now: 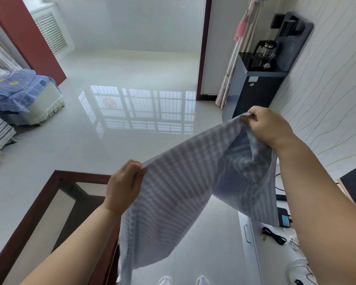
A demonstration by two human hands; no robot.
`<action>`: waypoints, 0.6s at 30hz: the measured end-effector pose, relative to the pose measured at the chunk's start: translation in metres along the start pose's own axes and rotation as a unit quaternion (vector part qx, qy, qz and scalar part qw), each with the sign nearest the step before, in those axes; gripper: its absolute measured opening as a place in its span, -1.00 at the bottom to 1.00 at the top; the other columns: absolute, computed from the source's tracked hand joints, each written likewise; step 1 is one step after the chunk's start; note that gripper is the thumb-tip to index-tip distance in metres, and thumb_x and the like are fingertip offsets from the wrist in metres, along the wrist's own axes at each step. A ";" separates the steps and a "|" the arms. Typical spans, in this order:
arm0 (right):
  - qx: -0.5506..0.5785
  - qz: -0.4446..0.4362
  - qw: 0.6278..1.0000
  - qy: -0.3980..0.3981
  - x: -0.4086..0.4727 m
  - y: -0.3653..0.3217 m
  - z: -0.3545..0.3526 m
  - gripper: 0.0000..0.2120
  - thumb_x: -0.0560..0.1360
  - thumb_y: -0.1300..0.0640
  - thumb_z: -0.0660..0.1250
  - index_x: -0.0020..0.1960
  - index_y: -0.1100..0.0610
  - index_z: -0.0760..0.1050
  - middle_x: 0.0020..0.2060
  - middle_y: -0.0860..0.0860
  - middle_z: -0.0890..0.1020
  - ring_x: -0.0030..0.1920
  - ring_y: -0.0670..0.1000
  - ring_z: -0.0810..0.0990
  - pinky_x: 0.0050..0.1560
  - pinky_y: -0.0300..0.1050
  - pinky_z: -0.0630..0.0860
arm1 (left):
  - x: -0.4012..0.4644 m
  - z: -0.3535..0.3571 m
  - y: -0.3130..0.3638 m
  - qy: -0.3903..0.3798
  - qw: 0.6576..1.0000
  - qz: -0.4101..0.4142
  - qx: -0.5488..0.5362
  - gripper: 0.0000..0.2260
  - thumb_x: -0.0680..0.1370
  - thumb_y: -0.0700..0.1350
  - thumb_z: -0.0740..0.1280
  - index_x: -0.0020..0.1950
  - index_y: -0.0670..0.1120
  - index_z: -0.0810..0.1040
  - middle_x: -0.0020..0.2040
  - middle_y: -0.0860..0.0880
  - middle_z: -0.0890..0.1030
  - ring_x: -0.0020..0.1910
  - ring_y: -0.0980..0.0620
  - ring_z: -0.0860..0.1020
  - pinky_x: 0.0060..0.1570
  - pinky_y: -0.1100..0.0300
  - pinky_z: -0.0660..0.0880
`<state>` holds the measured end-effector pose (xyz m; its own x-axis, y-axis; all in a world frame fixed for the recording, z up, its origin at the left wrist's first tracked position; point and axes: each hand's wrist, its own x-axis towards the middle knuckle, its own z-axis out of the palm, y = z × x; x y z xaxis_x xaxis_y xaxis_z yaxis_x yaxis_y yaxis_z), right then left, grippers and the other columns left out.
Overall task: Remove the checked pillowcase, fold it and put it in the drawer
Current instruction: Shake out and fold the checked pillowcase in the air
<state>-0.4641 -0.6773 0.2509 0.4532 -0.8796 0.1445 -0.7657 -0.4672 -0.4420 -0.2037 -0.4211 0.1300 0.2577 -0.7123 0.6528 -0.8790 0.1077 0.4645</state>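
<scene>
Head view: left hand (124, 183) and right hand (268, 125) pinched shut on checked pillowcase (173, 192) corners; pull top edge taut, align corners before folding.

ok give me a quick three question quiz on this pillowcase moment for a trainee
1. True or false: both hands grip the pillowcase.
2. Multiple choice: where does the pillowcase hang? A) flat on the bed B) in the air above the floor C) inside a drawer
3. What stands on top of the dark water dispenser by the wall?

Key
1. True: the left hand and the right hand each pinch its upper edge.
2. B: it hangs above the tiled floor, beside the glass-topped table.
3. A glass kettle.
</scene>
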 end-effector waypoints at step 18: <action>0.155 0.074 0.982 -0.075 -0.022 -0.008 0.020 -0.66 0.48 0.22 0.24 -0.44 0.13 0.27 -0.51 0.00 0.31 -0.42 -0.04 0.30 -0.35 -0.14 0.27 | 0.016 -0.012 -0.021 -0.091 0.854 -0.439 -0.266 -0.80 0.53 -0.12 0.38 -0.24 -0.20 0.59 -0.32 -0.02 0.54 -0.29 0.08 0.48 -0.28 0.25 0.42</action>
<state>-0.4587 -0.6523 0.2335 0.4278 -0.9016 -0.0638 -0.6629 -0.2649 -0.7003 -0.1762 -0.4264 0.1375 0.6138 -0.7716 -0.1671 -0.0612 -0.2575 0.9643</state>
